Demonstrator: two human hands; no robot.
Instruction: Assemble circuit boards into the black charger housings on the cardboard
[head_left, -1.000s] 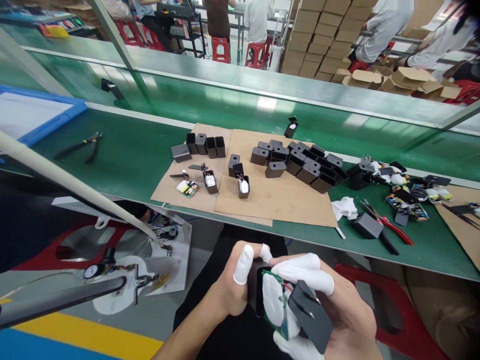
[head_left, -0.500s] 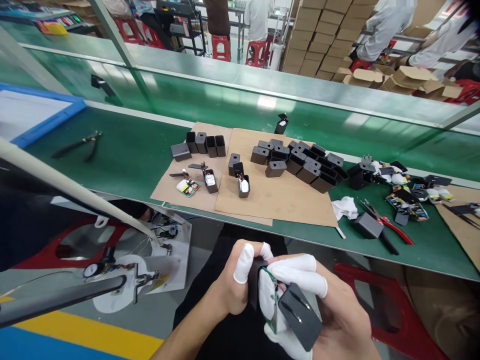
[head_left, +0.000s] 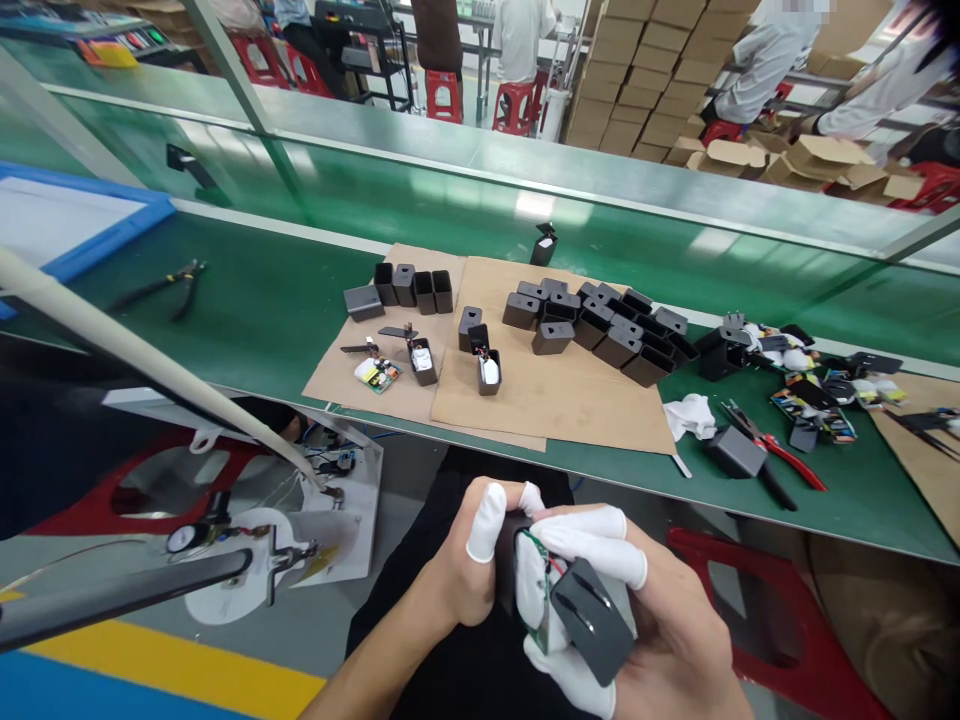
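Observation:
Above my lap, my left hand (head_left: 469, 555) is closed round a dark charger case (head_left: 508, 565); white finger cots cover its thumb and a fingertip. My right hand (head_left: 660, 610), also in white finger cots, grips a charger circuit board (head_left: 531, 590) with white filler and thin red wires. A black plug cover (head_left: 592, 620) with two metal prongs hangs at the board's end, beside the right fingers. The board's far end sits at the mouth of the case; how deep it goes inside is hidden by my fingers.
Cardboard sheets (head_left: 570, 410) on the green bench bear several black cases (head_left: 619, 340) and part-filled chargers (head_left: 489, 370). To the right lie red-handled pliers (head_left: 795, 460), a white cloth (head_left: 690, 415) and loose circuit boards (head_left: 817, 405). A conveyor belt (head_left: 337, 170) carries a charger (head_left: 544, 243) behind.
Both hands keep their grip, and the board and plug cover have shifted slightly left and up. On the belt, the charger and another black piece have moved left.

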